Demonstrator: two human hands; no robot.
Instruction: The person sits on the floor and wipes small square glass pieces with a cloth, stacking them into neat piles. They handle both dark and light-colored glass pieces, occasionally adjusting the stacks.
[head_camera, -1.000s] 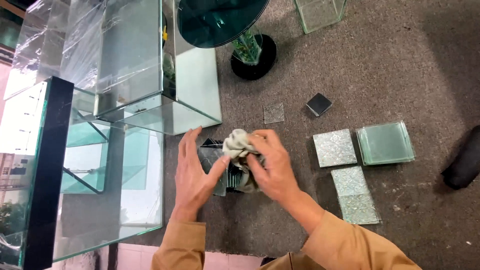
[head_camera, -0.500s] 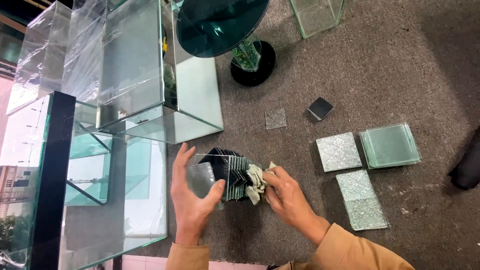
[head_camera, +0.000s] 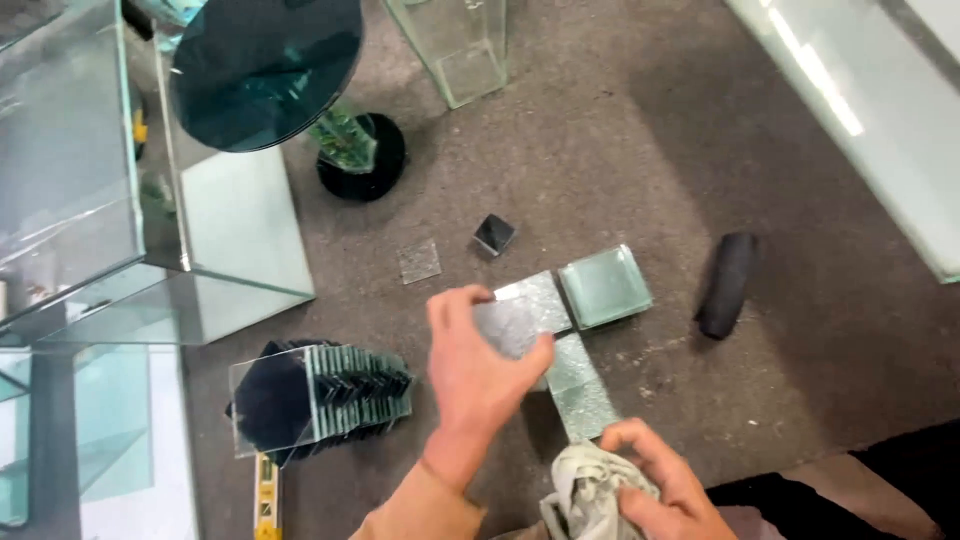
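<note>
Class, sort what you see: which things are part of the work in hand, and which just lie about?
In hand: left hand holding glass tile; right hand holding rag; tile stack.
Lying about: black cylinder; round table; small black block.

The person's left hand (head_camera: 478, 372) covered part of the square frosted glass tile (head_camera: 515, 320) it gripped; the crumpled grey cloth (head_camera: 590, 495) in the right hand (head_camera: 660, 490) ran off the bottom edge; the large clear glass tank (head_camera: 70, 180) was cut off at the left; the yellow tool (head_camera: 265, 505) beside the stack of square glass samples (head_camera: 320, 395) was too small to identify.
</note>
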